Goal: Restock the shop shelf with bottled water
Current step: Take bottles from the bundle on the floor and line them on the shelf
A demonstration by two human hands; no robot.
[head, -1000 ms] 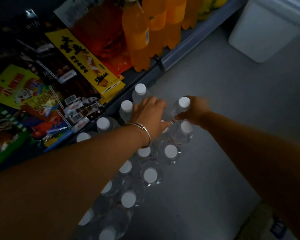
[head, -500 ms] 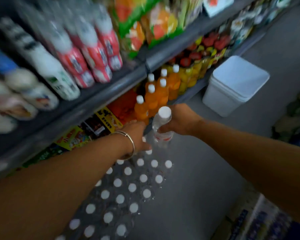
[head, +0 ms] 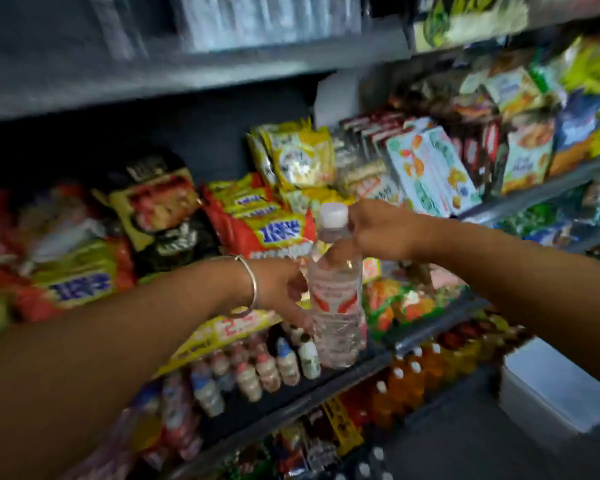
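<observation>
1. The right hand (head: 378, 233) grips the water bottle (head: 336, 296) at its neck and shoulder, with the fingers curled around it just under the white cap (head: 333, 214).
2. The left hand (head: 281, 289) is beside the bottle at the level of its label; the thumb and fingers seem to touch the bottle's side, but whether they really grip it I cannot tell. A thin metal bangle (head: 252, 282) sits on this wrist.
3. The bottle is upright in the air in front of the shelves, between the two hands. It is clear ribbed plastic, full of water, with a white label carrying red shapes; the writing is too blurred to read.
4. Behind the hands, a grey metal shelf (head: 187, 74) holds soft snack packets (head: 271, 230) in red and yellow with blue letters, not readable, and cardboard biscuit boxes (head: 433, 168).
5. One shelf lower, small milky drink bottles (head: 284, 365) stand in rows, behind a yellow price strip (head: 229, 327) with red digits.
6. On the lowest shelf there are orange soda bottles (head: 413, 379), and a white plastic bin (head: 555, 393) is on the floor at the right.
</observation>
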